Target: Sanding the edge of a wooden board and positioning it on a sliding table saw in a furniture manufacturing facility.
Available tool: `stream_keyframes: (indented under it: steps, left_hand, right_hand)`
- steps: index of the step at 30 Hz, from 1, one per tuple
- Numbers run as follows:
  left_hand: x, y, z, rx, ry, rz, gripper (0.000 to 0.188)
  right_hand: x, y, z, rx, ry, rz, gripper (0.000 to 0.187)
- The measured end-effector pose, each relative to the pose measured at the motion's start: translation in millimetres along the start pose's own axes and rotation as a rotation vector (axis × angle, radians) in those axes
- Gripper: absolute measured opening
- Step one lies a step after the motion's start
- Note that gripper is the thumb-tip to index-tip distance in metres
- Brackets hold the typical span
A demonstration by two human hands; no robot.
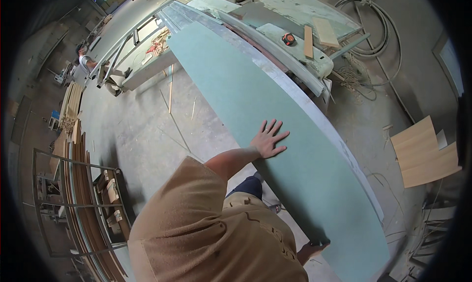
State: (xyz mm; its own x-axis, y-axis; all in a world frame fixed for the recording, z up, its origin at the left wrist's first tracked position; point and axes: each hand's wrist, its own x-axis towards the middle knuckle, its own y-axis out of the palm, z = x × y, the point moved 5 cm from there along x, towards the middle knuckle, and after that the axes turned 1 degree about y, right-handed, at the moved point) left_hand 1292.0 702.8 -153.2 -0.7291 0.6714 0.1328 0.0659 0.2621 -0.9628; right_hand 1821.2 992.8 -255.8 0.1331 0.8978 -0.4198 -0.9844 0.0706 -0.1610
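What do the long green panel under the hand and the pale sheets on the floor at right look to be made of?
Green panel: probably green-tinted fibreboard, judging by its smooth, matte, grainless face; the left hand lies flat on it. Pale sheets: likely thin plywood or veneered board, tan with faint grain lines; exact type unclear.

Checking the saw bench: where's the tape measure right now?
Head view, upper right: the tape measure sits on the pale green machine top, just left of two wood offcuts.

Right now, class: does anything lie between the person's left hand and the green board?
Nothing visible does. The left hand lies flat, fingers spread, directly on the green board; no object sits between them.
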Motion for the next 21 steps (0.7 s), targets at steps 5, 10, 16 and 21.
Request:
stream_keyframes:
  steps: [5,10,16,21]
  left_hand:
    - [-0.3,-3.3,7.2,0.002,-0.008,-0.003,0.07]
    - [1.9,-10.6,18.1,-0.033,-0.009,-0.041,0.066]
    - [14.1,-17.7,105.2,-0.799,-0.107,-0.358,0.04]
    - [76.0,-93.6,450.0,-0.624,-0.617,-0.831,0.024]
  right_hand:
    - [-0.9,5.3,-1.2,0.04,0.104,-0.079,0.074]
    - [-6.8,15.4,-4.8,0.124,0.215,-0.15,0.078]
    - [-1.4,-9.5,-17.1,-0.639,-0.545,0.234,0.07]
    - [-166.8,95.5,-35.3,-0.405,-0.277,0.061,0.056]
